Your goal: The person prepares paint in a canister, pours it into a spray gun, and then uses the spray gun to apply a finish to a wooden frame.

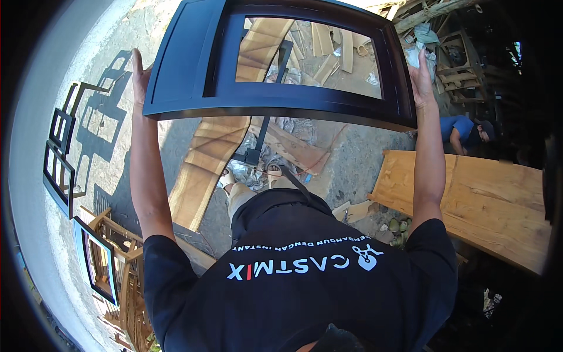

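A black panel frame [183, 53] spans the space in front of me, raised above the ground. Its left part is a solid panel, while a rectangular opening on the right lets the ground show through. At its left end, my left hand [141, 76] presses in with the thumb up along the edge; most of the fingers are hidden behind it. My right hand [420, 83] grips the opposite end in the same way. Both arms reach forward, holding the frame between the two palms.
Below lies a wavy-edged wood slab [202, 167] beside a black metal bar [262, 135]. Scrap boards [347, 51] litter the ground. A wooden tabletop [469, 188] is at right, near a bent-over person in blue [460, 132]. Black frames [58, 176] and wooden furniture [126, 264] stand at left.
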`<state>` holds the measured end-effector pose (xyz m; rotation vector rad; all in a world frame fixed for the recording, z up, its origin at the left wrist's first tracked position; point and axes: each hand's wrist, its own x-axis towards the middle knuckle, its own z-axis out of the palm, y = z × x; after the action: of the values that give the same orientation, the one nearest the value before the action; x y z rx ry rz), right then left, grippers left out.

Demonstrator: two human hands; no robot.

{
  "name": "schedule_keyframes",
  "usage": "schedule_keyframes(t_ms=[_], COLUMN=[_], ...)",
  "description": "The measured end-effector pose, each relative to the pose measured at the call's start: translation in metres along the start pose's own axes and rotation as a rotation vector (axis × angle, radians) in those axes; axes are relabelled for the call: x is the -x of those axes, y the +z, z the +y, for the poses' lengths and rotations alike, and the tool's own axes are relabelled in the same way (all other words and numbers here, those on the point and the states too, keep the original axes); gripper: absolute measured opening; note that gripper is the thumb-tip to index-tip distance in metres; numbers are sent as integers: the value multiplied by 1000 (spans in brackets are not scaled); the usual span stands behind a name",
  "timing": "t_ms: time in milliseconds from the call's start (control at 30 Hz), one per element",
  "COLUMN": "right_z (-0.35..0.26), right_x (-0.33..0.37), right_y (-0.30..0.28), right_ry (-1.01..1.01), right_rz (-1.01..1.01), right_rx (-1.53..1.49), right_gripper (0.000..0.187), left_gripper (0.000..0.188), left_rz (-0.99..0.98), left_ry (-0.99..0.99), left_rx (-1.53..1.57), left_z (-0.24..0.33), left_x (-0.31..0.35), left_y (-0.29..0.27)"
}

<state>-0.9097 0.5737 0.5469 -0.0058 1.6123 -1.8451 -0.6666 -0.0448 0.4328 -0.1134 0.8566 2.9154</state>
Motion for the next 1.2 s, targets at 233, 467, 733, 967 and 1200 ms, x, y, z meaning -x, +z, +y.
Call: schedule_keyframes(t_ms=[233,467,733,967,1200], right_z=[-40,-31,9,27,44], right_x=[150,299,396,411,439], right_y=[-19,-12,33,51,29], right_ry=[-179,-425,-492,-647,-567], right_rz=[295,636,883,1047,870], right_rx=[-66,-275,-305,-418,-392], right_gripper=[98,89,86,109,108], left_gripper=[98,97,92,88,85], left_rz=[-154,-537,-571,-879,-461], left_ry=[-52,-205,-270,-437,-308], left_rx=[-119,-28,14,114,-138], left_z=[-15,-107,-208,-236,-298], left_x=[-165,-293,-356,-398,-361], left_y=[101,180,238,227,227])
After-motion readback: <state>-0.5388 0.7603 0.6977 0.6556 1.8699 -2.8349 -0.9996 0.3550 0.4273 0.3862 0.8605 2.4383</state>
